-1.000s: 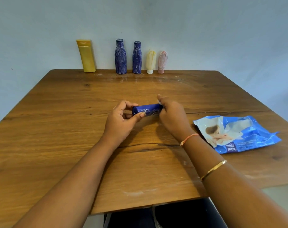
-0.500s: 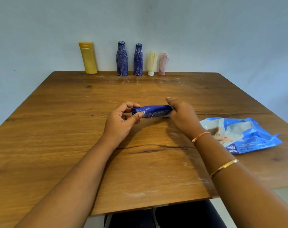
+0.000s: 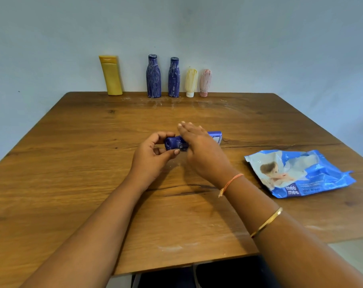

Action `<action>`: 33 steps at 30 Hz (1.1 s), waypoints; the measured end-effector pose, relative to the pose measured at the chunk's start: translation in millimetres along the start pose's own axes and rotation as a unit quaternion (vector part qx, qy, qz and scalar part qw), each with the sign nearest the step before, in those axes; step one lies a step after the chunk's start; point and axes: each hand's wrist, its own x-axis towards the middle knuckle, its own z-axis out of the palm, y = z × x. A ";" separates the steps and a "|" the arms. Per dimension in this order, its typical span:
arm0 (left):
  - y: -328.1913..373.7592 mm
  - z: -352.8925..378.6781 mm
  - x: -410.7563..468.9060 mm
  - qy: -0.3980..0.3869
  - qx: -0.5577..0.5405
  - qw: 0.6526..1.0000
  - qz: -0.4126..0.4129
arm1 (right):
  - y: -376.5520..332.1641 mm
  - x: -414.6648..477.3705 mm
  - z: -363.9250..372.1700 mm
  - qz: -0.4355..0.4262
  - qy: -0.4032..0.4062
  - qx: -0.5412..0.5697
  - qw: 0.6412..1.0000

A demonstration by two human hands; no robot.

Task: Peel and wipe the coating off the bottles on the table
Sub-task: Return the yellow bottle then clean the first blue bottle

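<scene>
A blue bottle (image 3: 215, 135) lies on its side in the middle of the wooden table (image 3: 72, 183). My left hand (image 3: 153, 156) grips its cap end between thumb and fingers. My right hand (image 3: 201, 150) lies flat across the bottle's middle with straight fingers, hiding most of the body; whether it grips the bottle I cannot tell. At the far edge stand a yellow bottle (image 3: 111, 75), two blue bottles (image 3: 154, 76) (image 3: 174, 77) streaked with white coating, a cream tube (image 3: 191, 82) and a pink tube (image 3: 205, 82).
A blue pack of wet wipes (image 3: 296, 173) lies on the table to the right of my hands. White smears mark the wood near the far bottles and near the front edge. A pale wall rises behind the table.
My right hand has moved from the bottle's right end over its middle, fingers now stretched flat. The bottle's base now shows to the right of the hand. My left hand keeps its grip.
</scene>
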 end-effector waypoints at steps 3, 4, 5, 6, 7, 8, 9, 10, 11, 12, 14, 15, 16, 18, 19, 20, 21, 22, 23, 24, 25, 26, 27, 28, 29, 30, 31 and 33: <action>-3.5 -1.6 2.1 0.007 0.018 1.000 -0.003 | 25.8 0.9 -5.4 0.086 0.034 0.030 0.995; -5.1 -2.2 2.6 0.011 0.025 1.000 -0.003 | 34.1 1.7 -6.7 0.117 0.049 0.042 0.991; -6.0 -2.4 2.9 0.012 0.029 1.000 -0.003 | 40.1 2.3 -7.6 0.142 0.058 0.051 0.987; -6.6 -2.6 3.0 0.013 0.031 0.999 -0.004 | 43.1 2.6 -8.6 0.158 0.061 0.057 0.984; -6.4 -2.3 3.0 0.012 0.031 0.999 -0.004 | 42.8 3.2 -8.6 0.166 0.061 0.056 0.983; -6.5 -2.0 3.0 0.011 0.028 1.000 -0.004 | 38.6 3.5 -7.8 0.162 0.058 0.050 0.984; -5.6 -1.4 2.7 0.009 0.022 1.000 -0.004 | 31.4 3.5 -5.6 0.147 0.054 0.041 0.987; -4.6 -0.5 2.5 0.008 0.014 1.000 -0.006 | 21.2 2.8 -2.6 0.121 0.046 0.033 0.991; -3.6 0.0 2.2 0.007 0.008 1.000 -0.009 | 9.2 1.8 1.6 0.088 0.033 0.027 0.995; -3.2 0.0 2.0 0.008 0.006 1.000 -0.012 | -3.5 0.2 6.5 0.050 0.020 0.018 0.998; -3.6 -0.9 1.3 0.015 0.016 1.000 -0.011 | -22.0 -1.5 16.1 -0.016 0.003 -0.012 1.000; -4.4 -1.7 1.6 0.021 0.022 0.999 -0.009 | -25.2 -1.4 19.3 -0.034 -0.001 -0.028 0.999; -5.1 -2.5 1.7 0.027 0.026 0.999 -0.009 | -24.7 -1.5 20.5 -0.043 -0.002 -0.042 0.998; -5.1 -3.0 1.9 0.027 0.030 0.999 -0.010 | -14.7 -1.6 18.9 -0.047 0.000 -0.071 0.996; -4.5 -2.6 1.9 0.022 0.028 0.999 -0.012 | -7.3 -2.2 16.8 -0.039 0.002 -0.081 0.996; -4.0 -1.9 2.1 0.019 0.026 0.999 -0.016 | 1.3 -2.7 13.9 -0.020 0.005 -0.084 0.996; -3.8 -1.2 2.7 0.019 0.023 0.999 -0.018 | 10.8 -2.7 10.4 0.009 0.012 -0.079 0.997; -4.2 -0.7 3.4 0.021 0.021 0.999 -0.019 | 20.4 -2.1 6.2 0.045 0.018 -0.070 0.996; -4.3 -0.3 3.8 0.024 0.017 0.999 -0.019 | 29.1 -1.1 2.1 0.082 0.023 -0.056 0.995; -4.3 -0.5 3.5 0.027 0.013 0.999 -0.020 | 35.9 -0.1 -1.1 0.115 0.027 -0.038 0.992; -4.2 -0.2 3.6 0.028 0.012 0.999 -0.020 | 41.3 1.1 -3.3 0.139 0.032 -0.021 0.990; -4.0 0.2 3.5 0.028 0.012 0.999 -0.021 | 42.5 1.8 -4.5 0.149 0.035 -0.011 0.988; -3.9 -0.1 3.3 0.028 0.013 0.999 -0.022 | 39.5 2.2 -3.4 0.144 0.036 -0.008 0.989; -3.4 -0.3 3.1 0.027 0.014 0.999 -0.024 | 32.9 1.9 -1.4 0.125 0.034 -0.008 0.992; -3.2 0.1 3.2 0.028 0.015 0.999 -0.026 | 23.5 0.9 1.9 0.097 0.028 -0.006 0.995; -3.0 0.5 3.5 0.028 0.015 0.999 -0.028 | 12.6 -0.3 6.0 0.059 0.016 -0.005 0.998; -3.2 0.7 4.0 0.028 0.015 0.999 -0.027 | 1.7 -1.3 10.2 0.017 0.002 -0.006 1.000; -4.0 0.1 4.3 0.031 0.016 0.999 -0.021 | -12.8 -2.1 17.4 -0.053 -0.018 -0.013 0.998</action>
